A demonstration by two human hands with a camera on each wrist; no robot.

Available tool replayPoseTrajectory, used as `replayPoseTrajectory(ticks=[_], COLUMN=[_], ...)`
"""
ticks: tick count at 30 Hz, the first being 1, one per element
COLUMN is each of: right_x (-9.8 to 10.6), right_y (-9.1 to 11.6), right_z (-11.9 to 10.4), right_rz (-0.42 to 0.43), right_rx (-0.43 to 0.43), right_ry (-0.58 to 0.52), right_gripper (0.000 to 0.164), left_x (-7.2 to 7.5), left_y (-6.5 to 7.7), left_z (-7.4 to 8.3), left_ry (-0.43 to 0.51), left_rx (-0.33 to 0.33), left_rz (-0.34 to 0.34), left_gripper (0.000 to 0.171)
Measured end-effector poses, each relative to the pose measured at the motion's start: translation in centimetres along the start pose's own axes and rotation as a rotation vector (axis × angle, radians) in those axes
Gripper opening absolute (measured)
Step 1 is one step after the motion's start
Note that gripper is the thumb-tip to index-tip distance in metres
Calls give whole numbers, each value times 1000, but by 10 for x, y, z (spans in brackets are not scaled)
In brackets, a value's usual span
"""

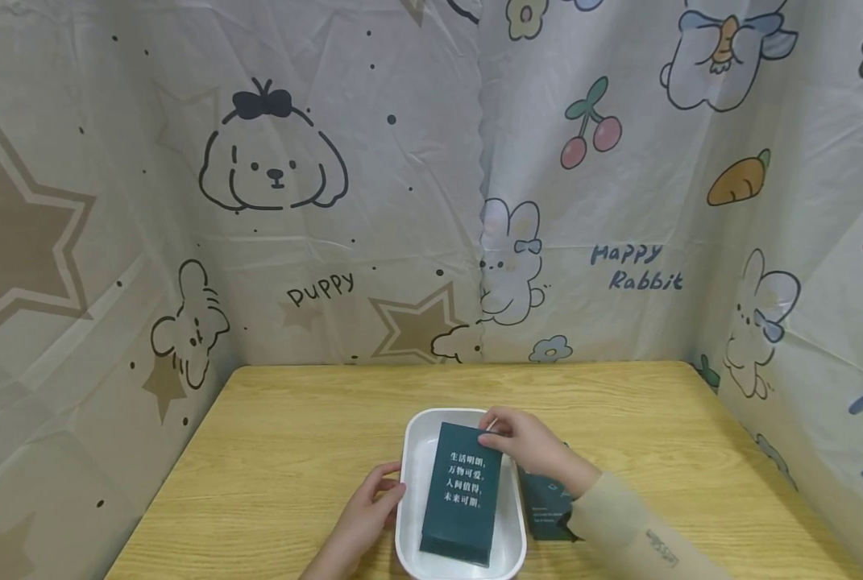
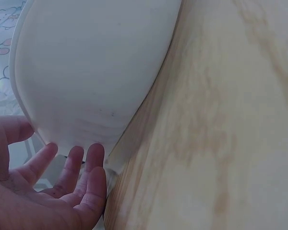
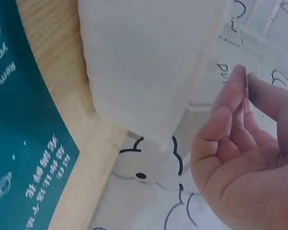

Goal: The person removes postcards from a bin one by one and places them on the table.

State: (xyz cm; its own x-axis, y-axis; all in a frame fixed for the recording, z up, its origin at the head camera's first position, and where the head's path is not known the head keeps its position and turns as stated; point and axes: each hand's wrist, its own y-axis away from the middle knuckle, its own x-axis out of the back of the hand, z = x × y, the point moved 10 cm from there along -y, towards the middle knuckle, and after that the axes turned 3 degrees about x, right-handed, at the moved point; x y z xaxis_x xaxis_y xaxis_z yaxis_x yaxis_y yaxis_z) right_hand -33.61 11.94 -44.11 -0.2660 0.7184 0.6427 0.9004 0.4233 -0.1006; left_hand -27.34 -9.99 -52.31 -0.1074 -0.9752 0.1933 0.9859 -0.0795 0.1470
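A white tray (image 1: 411, 451) with rounded corners sits on the table, and in it lies a flat dark green packet (image 1: 456, 515) with white Chinese lettering. My right hand (image 1: 533, 443) pinches the packet's upper right corner between thumb and fingers. Only a thin edge shows between those fingertips in the right wrist view. On the tray's left side, my left hand (image 1: 362, 511) holds the rim, its fingertips (image 2: 77, 153) against the outer wall and the thumb at the edge. A second dark green packet (image 1: 547, 515) lies just right of the tray, partly hidden by the right forearm.
The wooden table (image 1: 279, 451) reaches back to a cloth curtain (image 1: 402, 201) printed with puppies, rabbits and stars, which also hangs along both sides. A beige sleeve (image 1: 634, 532) covers the right forearm.
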Motion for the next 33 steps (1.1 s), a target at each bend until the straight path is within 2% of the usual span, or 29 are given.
replayPoseTrajectory(ticks=[8, 15, 26, 33], right_x=[36, 61, 80, 87], right_y=[5, 11, 23, 27], right_z=[3, 19, 48, 63], right_rz=[78, 120, 135, 117], right_rx=[-20, -62, -84, -98], right_ry=[-70, -50, -31, -21], right_gripper=[17, 24, 24, 26], left_x=[0, 0, 0, 1], left_y=[-1, -2, -1, -1], left_z=[-1, -2, -1, -2], left_ry=[-5, -4, -5, -18], left_rx=[2, 8, 1, 16], left_rz=[-1, -1, 0, 12], left_gripper=[45, 45, 45, 45])
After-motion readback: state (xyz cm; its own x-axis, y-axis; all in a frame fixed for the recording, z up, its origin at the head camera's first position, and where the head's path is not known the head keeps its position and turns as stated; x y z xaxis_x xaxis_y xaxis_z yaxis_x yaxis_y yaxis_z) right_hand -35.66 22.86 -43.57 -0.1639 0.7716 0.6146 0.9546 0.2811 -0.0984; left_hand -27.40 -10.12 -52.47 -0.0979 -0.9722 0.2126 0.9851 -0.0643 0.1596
